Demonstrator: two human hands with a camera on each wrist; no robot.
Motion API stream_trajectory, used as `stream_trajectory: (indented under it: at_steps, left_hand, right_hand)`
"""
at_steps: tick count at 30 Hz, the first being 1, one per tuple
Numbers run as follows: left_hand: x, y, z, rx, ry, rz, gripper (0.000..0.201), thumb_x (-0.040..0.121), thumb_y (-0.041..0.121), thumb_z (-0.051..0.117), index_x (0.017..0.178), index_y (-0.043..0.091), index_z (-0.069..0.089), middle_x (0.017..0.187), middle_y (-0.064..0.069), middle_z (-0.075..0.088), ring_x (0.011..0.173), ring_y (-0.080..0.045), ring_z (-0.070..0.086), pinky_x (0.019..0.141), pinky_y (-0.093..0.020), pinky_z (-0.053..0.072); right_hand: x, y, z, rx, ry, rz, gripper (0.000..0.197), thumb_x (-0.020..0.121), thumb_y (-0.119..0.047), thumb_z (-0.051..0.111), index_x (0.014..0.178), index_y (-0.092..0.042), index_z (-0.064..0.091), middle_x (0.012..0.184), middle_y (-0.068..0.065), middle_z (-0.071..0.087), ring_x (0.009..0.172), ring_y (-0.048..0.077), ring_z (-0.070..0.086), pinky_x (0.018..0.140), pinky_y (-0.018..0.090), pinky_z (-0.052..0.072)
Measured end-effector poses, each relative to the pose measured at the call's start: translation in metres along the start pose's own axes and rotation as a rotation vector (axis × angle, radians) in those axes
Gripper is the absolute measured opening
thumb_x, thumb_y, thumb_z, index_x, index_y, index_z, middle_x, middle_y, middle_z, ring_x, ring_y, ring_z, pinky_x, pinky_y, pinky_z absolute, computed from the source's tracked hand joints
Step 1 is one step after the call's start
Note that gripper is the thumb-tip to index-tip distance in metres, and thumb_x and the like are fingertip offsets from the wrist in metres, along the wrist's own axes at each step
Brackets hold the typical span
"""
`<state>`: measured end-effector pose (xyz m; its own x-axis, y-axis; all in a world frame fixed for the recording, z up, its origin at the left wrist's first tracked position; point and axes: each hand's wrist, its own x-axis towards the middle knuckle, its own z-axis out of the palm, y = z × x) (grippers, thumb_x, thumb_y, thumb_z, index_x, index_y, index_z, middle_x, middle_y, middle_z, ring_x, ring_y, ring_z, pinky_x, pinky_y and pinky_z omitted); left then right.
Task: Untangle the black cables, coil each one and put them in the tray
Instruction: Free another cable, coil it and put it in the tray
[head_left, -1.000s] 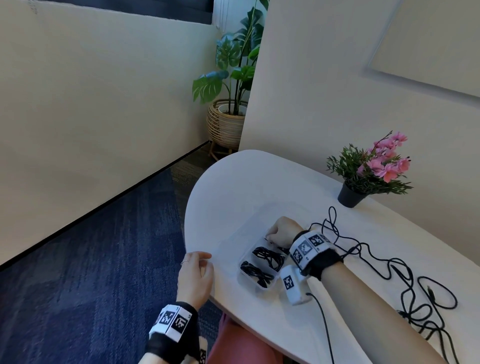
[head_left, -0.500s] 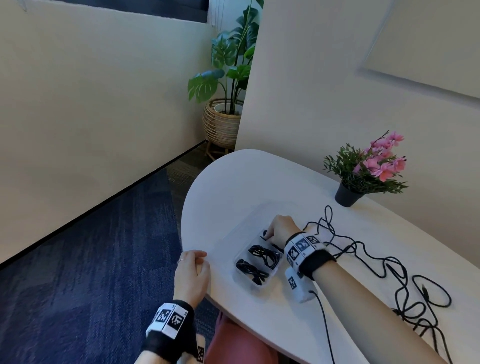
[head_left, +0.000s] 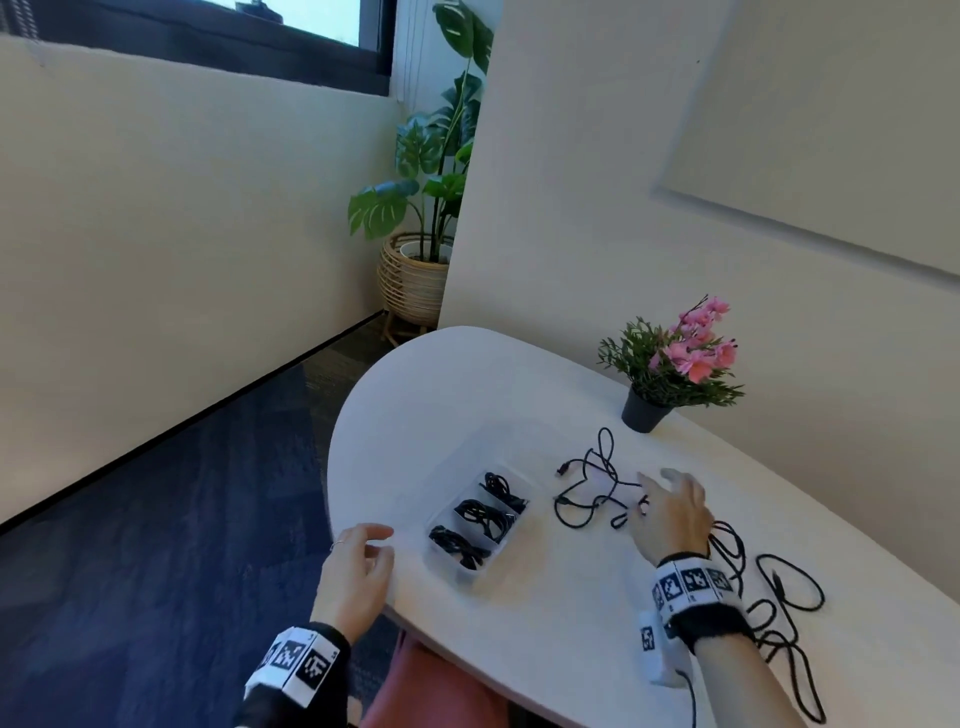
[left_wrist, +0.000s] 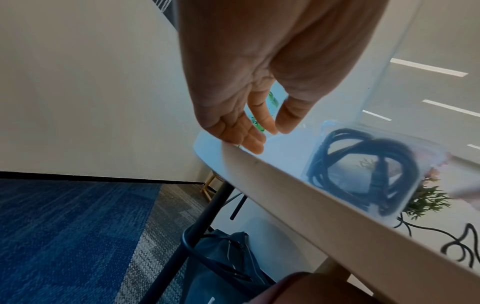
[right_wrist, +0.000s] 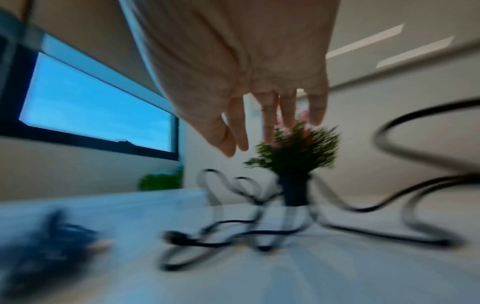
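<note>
Three coils sit in the tray (head_left: 511, 538), off my right hand's (head_left: 670, 512) thumb side. Its fingers (head_left: 672, 475) are spread, empty, over the loose black cables (head_left: 592, 491). Next I'd pinch one strand free. Left hand (head_left: 358, 569) relaxed, empty, at the desk (head_left: 441, 395) edge.

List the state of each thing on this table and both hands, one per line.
tray: three compartments, a coiled cable in each
loose cables: uncoiled, sprawled on the table
left hand: relaxed at the table edge, holding nothing
right hand: fingers spread over the loose cables, holding nothing
flower pot: upright
</note>
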<state>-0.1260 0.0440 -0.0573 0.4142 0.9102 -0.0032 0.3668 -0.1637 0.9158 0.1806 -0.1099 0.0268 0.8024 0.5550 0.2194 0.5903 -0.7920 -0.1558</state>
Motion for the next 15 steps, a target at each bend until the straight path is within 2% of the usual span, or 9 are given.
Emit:
stream_trajectory:
  at_steps: [2,3,5,6,8,10,11,13,15]
  left_hand:
    - [-0.007,0.006,0.000,0.009,-0.031,0.019,0.018,0.093,0.012,0.052,0.108,0.020,0.059,0.111,0.003,0.054,0.091,-0.007,0.055,0.081,-0.026,0.045]
    - [-0.010,0.008,0.000,0.015,-0.037,0.031,0.019,0.093,0.012,0.053,0.108,0.020,0.059,0.111,0.004,0.054,0.090,-0.006,0.055,0.082,-0.027,0.046]
    - [-0.015,0.013,-0.001,0.024,-0.037,0.053,0.018,0.092,0.012,0.053,0.107,0.020,0.060,0.111,0.004,0.054,0.090,-0.003,0.055,0.083,-0.028,0.046]
    - [-0.017,0.015,-0.001,0.027,-0.032,0.063,0.018,0.092,0.012,0.053,0.106,0.020,0.059,0.111,0.004,0.054,0.090,-0.003,0.054,0.083,-0.027,0.044]
    - [-0.020,0.019,-0.001,0.030,-0.027,0.078,0.017,0.092,0.011,0.053,0.105,0.021,0.059,0.112,0.003,0.055,0.089,-0.004,0.054,0.083,-0.025,0.042]
    - [-0.023,0.023,0.001,0.035,-0.036,0.086,0.017,0.092,0.012,0.052,0.105,0.020,0.060,0.113,0.002,0.056,0.089,-0.003,0.054,0.082,-0.024,0.040]
    - [-0.026,0.026,0.002,0.042,-0.045,0.089,0.018,0.093,0.012,0.052,0.106,0.019,0.061,0.114,0.002,0.056,0.088,-0.003,0.054,0.082,-0.023,0.039]
    - [-0.032,0.030,0.004,0.052,-0.066,0.100,0.019,0.093,0.013,0.051,0.108,0.018,0.062,0.114,0.002,0.055,0.089,-0.003,0.054,0.082,-0.021,0.039]
    - [-0.040,0.035,0.006,0.046,-0.083,0.116,0.019,0.094,0.013,0.051,0.107,0.019,0.062,0.114,0.003,0.055,0.090,-0.004,0.054,0.082,-0.021,0.039]
  right_hand:
    - [0.008,0.041,-0.002,-0.188,-0.185,0.319,0.069,0.083,-0.048,0.060,0.143,-0.027,0.033,0.156,0.013,0.010,0.142,0.040,0.002,0.108,0.063,0.019]
    - [0.009,0.060,-0.002,-0.195,-0.290,0.467,0.082,0.079,-0.056,0.062,0.146,-0.028,0.023,0.157,0.014,0.001,0.141,0.045,-0.003,0.107,0.067,0.016]
    - [0.009,0.096,0.012,-0.173,-0.456,0.587,0.099,0.071,-0.062,0.064,0.148,-0.026,0.013,0.155,0.016,0.010,0.140,0.046,0.012,0.107,0.063,0.026]
    - [0.005,0.105,0.019,-0.169,-0.517,0.553,0.099,0.072,-0.059,0.063,0.149,-0.022,0.012,0.152,0.015,0.022,0.136,0.041,0.026,0.104,0.052,0.037]
    - [-0.008,0.114,0.033,-0.148,-0.546,0.435,0.078,0.082,-0.046,0.057,0.146,-0.017,0.024,0.144,0.015,0.037,0.125,0.034,0.045,0.089,0.033,0.047]
    - [-0.020,0.111,0.037,-0.145,-0.438,0.347,0.044,0.087,-0.028,0.055,0.127,-0.012,0.050,0.129,0.019,0.049,0.110,0.033,0.054,0.080,0.030,0.048]
    - [-0.023,0.107,0.036,-0.102,-0.359,0.320,0.029,0.087,-0.019,0.053,0.113,-0.007,0.057,0.118,0.020,0.056,0.100,0.032,0.058,0.077,0.030,0.049]
    - [-0.029,0.099,0.026,0.049,-0.273,0.317,0.008,0.086,-0.004,0.049,0.091,-0.003,0.056,0.096,0.019,0.061,0.082,0.028,0.055,0.069,0.029,0.044]
    - [-0.036,0.093,0.015,0.327,-0.152,0.416,0.011,0.085,0.004,0.047,0.087,-0.003,0.054,0.088,0.017,0.057,0.081,0.031,0.054,0.069,0.032,0.041]
